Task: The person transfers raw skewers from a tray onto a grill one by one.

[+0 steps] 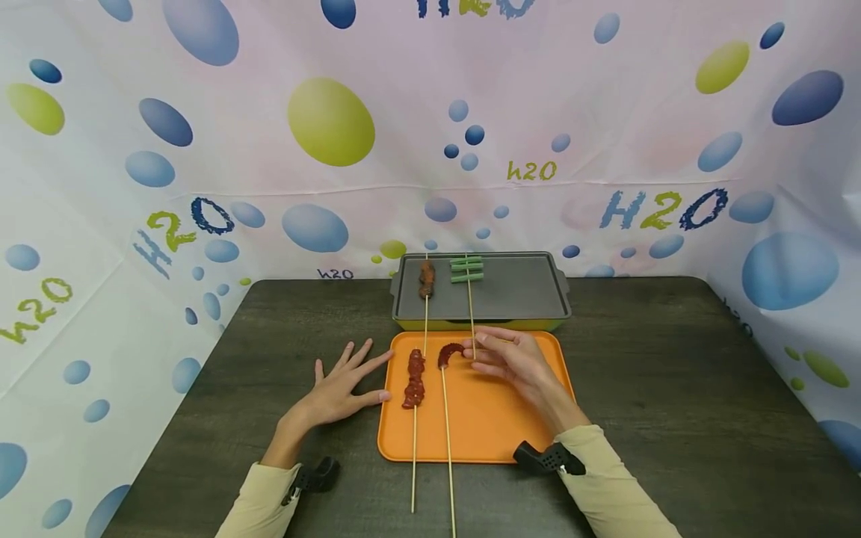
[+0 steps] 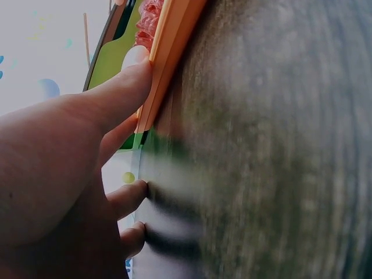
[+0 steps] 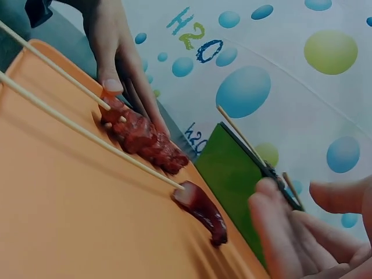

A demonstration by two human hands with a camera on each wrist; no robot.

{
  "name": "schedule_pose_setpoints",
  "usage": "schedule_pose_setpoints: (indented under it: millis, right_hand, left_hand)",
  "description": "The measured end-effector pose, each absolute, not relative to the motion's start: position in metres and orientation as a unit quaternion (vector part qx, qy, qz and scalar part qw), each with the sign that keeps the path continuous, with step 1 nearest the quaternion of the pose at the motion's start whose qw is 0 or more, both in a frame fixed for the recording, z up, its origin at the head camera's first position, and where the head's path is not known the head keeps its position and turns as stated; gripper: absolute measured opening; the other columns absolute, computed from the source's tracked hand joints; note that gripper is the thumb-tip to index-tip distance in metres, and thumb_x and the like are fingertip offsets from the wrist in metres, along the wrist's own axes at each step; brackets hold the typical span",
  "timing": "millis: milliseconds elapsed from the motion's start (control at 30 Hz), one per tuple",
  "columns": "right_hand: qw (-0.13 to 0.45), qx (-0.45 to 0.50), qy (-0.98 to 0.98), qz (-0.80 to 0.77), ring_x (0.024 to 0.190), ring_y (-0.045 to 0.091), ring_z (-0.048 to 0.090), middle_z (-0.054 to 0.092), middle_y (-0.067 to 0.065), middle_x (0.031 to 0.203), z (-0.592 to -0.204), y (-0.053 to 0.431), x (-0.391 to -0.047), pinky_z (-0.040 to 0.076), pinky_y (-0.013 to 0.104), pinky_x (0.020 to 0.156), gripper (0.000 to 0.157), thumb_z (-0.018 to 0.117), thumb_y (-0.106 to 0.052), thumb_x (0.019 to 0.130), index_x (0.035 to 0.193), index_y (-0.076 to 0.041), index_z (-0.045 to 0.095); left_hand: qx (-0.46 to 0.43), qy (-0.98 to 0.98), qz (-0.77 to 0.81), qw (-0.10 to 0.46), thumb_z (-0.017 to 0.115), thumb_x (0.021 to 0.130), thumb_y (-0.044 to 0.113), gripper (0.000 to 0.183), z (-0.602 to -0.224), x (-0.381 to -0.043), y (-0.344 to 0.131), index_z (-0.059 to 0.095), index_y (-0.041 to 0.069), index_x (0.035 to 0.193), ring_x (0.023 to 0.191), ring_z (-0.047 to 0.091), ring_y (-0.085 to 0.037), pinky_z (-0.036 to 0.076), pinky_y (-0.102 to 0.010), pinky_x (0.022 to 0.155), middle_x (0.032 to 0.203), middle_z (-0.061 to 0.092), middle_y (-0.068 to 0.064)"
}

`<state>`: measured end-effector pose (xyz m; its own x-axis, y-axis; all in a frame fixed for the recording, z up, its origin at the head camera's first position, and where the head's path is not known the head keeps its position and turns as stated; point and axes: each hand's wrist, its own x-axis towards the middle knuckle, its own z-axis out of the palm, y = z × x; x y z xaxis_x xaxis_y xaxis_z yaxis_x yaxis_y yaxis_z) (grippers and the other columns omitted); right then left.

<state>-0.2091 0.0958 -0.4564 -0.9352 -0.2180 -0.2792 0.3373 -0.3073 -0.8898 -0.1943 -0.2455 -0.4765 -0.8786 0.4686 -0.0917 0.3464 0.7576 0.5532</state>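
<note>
My left hand (image 1: 339, 392) lies with spread fingers at the left edge of the orange tray (image 1: 498, 426); its thumb and index finger touch the rim. My right hand (image 1: 514, 362) is over the tray's far part, around the lower stick of a green vegetable skewer (image 1: 467, 277). Its thumb stands apart from the fingers in the right wrist view, and no firm grip shows. That skewer's green pieces lie on the grey grill pan (image 1: 525, 288). On the tray rest a red meat skewer (image 1: 415, 377) and a skewer with a curved, dark red, tentacle-like piece (image 3: 203, 209).
A browned meat skewer (image 1: 427, 280) lies at the pan's left, its stick reaching over the tray. Both tray skewers' sticks stick out past the near rim. The dark wood table (image 1: 686, 388) extends to both sides, with a bubble-print sheet (image 1: 403, 134) behind it.
</note>
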Motion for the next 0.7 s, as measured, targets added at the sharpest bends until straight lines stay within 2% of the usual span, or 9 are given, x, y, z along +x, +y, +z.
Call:
schedule_pose_setpoints:
  millis: [167, 300, 467, 700]
  right_hand:
    - [0.176, 0.041, 0.6, -0.78, 0.113, 0.035, 0.07, 0.062, 0.028, 0.135, -0.45, 0.102, -0.203, 0.058, 0.043, 0.089, 0.049, 0.064, -0.016, 0.104, 0.146, 0.004, 0.052]
    - [0.199, 0.02, 0.62, -0.758, 0.115, 0.038, 0.068, 0.063, 0.028, 0.133, -0.447, 0.109, -0.193, 0.058, 0.046, 0.09, 0.053, 0.064, -0.02, 0.104, 0.148, 0.006, 0.049]
    - [0.24, -0.015, 0.634, -0.735, 0.11, 0.034, 0.071, 0.068, 0.025, 0.126, -0.448, 0.119, -0.178, 0.058, 0.047, 0.09, 0.059, 0.064, -0.021, 0.104, 0.15, 0.01, 0.044]
    - [0.308, -0.068, 0.633, -0.707, 0.112, 0.038, 0.069, 0.066, 0.028, 0.128, -0.451, 0.12, -0.157, 0.058, 0.047, 0.089, 0.062, 0.063, -0.022, 0.104, 0.152, 0.011, 0.039]
  left_hand:
    - [0.219, 0.931, 0.271, 0.113, 0.066, 0.099, 0.047, 0.073, -0.479, -0.194, -0.246, 0.037, 0.024, 0.162, 0.153, -0.001, -0.051, -0.011, -0.086, 0.1, 0.17, 0.014, -0.02]
    - [0.219, 0.931, 0.27, 0.114, 0.066, 0.099, 0.048, 0.073, -0.479, -0.194, -0.244, 0.037, 0.024, 0.162, 0.153, 0.0, -0.051, -0.01, -0.087, 0.1, 0.169, 0.015, -0.02]
    - [0.221, 0.93, 0.271, 0.115, 0.065, 0.099, 0.048, 0.073, -0.479, -0.196, -0.244, 0.037, 0.024, 0.162, 0.153, -0.001, -0.05, -0.011, -0.086, 0.1, 0.17, 0.014, -0.02]
    - [0.226, 0.929, 0.272, 0.11, 0.066, 0.099, 0.047, 0.073, -0.477, -0.196, -0.246, 0.037, 0.023, 0.162, 0.153, 0.0, -0.051, -0.011, -0.086, 0.1, 0.17, 0.014, -0.02]
